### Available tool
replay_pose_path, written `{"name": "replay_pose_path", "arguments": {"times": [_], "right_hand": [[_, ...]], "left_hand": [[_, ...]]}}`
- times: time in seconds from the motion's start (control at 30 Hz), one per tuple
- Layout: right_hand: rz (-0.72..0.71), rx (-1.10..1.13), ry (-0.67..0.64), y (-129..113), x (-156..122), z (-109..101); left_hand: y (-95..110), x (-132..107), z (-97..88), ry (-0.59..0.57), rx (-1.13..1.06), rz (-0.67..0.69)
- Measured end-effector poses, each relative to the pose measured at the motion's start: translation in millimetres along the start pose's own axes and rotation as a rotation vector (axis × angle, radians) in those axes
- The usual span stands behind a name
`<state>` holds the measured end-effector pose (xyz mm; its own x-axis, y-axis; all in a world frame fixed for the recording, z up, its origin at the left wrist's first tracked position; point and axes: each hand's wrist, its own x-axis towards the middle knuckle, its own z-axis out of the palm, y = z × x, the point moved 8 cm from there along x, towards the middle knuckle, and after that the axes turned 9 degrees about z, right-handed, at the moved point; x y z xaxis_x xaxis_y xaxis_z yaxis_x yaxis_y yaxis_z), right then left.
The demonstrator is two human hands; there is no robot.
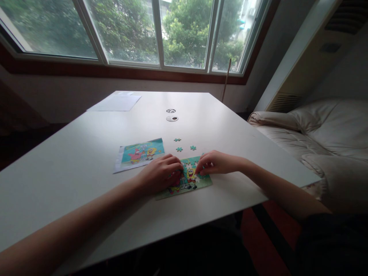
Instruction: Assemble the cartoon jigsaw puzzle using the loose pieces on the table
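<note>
One SpongeBob jigsaw puzzle [191, 179], with pale gaps in its upper and right parts, is laid flat near the front edge of the white desk [235, 138]. Its left part is covered by the left hand [169, 172], whose fingers are curled over it; whether anything is gripped by them cannot be told. Over the right part, beside the yellow figure, the right hand [209, 163] is held with its fingers bent and drawn together; whether a piece is pinched there cannot be made out. Just beyond the puzzle, three loose puzzle pieces [179, 149] are spread, apart from one another. To the left, a printed picture sheet [142, 151] with similar cartoon figures is laid at a slant, close to the left hand. Farther back, two round discs [172, 119] are seen in line, and white paper [116, 102] is placed at the far left corner. Beyond the desk, trees are framed by a window [158, 65]; a pale sofa [287, 128] is placed at the right.
</note>
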<state>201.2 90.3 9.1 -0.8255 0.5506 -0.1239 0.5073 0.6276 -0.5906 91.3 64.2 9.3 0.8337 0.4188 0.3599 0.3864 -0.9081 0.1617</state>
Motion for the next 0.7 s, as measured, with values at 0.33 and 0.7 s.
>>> {"name": "replay_pose_path", "arguments": {"times": [0.33,0.7], "right_hand": [[-0.058,0.001,-0.057,-1.4,-0.8,8.0],[-0.004,-0.007,-0.030,0.8,-0.2,2.0]], "left_hand": [[-0.9,-0.1,0.7,-0.011,0.010,-0.002],[0.1,0.1,-1.6,0.000,0.020,0.000]]}}
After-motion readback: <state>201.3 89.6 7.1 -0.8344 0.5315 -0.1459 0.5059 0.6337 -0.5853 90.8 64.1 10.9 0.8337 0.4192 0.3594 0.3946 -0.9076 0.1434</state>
